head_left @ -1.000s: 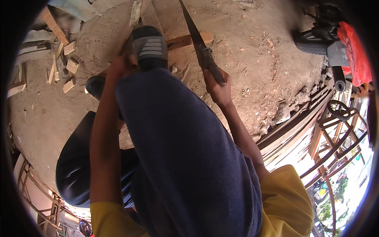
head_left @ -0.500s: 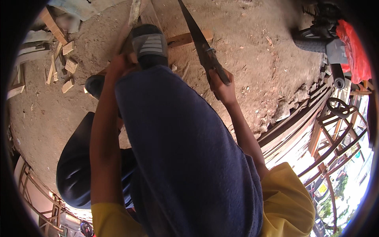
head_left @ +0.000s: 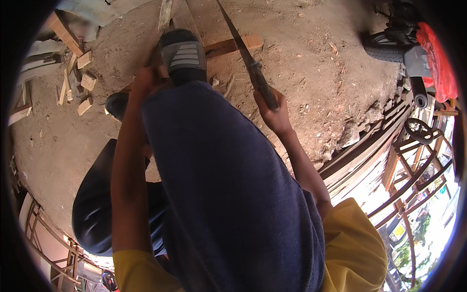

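My right hand (head_left: 273,113) is closed round the handle of a handsaw (head_left: 243,48). Its dark blade points up and away, turned nearly edge-on, and passes over a short reddish wooden block (head_left: 226,47) on the ground. My left hand (head_left: 151,80) is down beside my shod foot (head_left: 182,53), close to a wooden board (head_left: 185,18) under that foot. Shadow and my knee hide its fingers, so I cannot see what they grip. A narrow strip of wood (head_left: 165,13) runs along the board's left side.
Several wood offcuts (head_left: 87,81) lie on the dirt floor at the left, near a longer plank (head_left: 65,34). A tyre (head_left: 384,51) and a red plastic bag (head_left: 435,63) are at the far right. Stacked timber (head_left: 365,146) and a wooden frame (head_left: 413,170) stand at the right.
The saw has rolled in my right hand, so its blade shows thinner than before. My right hand has shifted slightly; my left hand and foot are nearly where they were.
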A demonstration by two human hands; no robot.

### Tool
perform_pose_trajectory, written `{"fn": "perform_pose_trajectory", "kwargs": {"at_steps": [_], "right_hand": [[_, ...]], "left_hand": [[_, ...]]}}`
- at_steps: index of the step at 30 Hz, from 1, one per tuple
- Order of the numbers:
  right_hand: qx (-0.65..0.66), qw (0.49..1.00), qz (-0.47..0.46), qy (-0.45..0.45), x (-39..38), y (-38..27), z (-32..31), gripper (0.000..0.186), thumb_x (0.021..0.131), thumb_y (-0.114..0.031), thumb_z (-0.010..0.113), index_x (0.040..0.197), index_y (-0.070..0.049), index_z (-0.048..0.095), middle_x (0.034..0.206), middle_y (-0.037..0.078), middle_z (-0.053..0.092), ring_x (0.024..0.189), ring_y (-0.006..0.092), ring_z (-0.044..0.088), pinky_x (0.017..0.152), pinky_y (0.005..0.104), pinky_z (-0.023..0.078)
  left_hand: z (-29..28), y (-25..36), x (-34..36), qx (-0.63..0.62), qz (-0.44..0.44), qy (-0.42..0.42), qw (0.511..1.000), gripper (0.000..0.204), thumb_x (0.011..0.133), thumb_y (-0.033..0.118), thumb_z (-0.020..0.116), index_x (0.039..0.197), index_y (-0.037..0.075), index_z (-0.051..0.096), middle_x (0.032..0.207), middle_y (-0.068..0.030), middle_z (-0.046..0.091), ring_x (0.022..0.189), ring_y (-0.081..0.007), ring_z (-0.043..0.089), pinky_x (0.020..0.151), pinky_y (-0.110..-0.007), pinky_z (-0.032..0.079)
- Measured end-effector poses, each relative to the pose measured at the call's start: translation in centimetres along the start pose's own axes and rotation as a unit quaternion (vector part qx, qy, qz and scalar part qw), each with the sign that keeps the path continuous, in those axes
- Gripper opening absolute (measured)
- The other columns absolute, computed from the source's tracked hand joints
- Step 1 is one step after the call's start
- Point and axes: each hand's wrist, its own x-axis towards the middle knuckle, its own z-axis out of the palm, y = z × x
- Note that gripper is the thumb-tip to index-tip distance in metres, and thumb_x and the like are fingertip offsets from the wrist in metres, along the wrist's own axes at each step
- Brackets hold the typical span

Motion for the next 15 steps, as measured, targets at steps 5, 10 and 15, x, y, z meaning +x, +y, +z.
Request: {"fn": "perform_pose_trajectory", "kwargs": {"at_steps": [5,10,15], "right_hand": [[-0.064,0.995,-0.051,0.051,-10.3,5.9,-2.8,0.016,0.088,-0.014,0.058,0.096,0.000,0.062,0.067,0.001,0.052,0.064,0.0067,0.047,0.054,0.0272,0.037],[0.032,0.999,0.021,0.018,-1.5,2.0,-0.2,0.018,0.089,-0.016,0.057,0.085,0.002,0.056,0.062,0.001,0.049,0.056,0.0070,0.045,0.049,0.0279,0.037],[0.027,0.999,-0.002,0.032,-0.8,1.9,0.1,0.023,0.089,-0.020,0.057,0.074,-0.003,0.053,0.058,-0.001,0.048,0.049,0.0066,0.042,0.045,0.0263,0.034]], "left_hand": [[-0.8,2.6,-1.6,-0.027,-0.067,0.052,0.996,0.052,0.068,0.028,0.073,0.112,0.005,0.056,0.101,-0.0207,0.064,0.097,-0.0363,0.062,0.082,-0.045,0.050],[-0.7,3.1,-2.5,-0.012,-0.086,0.092,0.992,0.046,0.070,0.024,0.072,0.110,0.007,0.056,0.099,-0.0196,0.064,0.097,-0.0361,0.061,0.081,-0.045,0.049],[1.3,-0.1,-1.1,-0.017,-0.030,0.056,0.998,0.038,0.071,0.019,0.070,0.104,0.006,0.057,0.095,-0.0196,0.064,0.093,-0.0366,0.062,0.079,-0.047,0.048]]}}
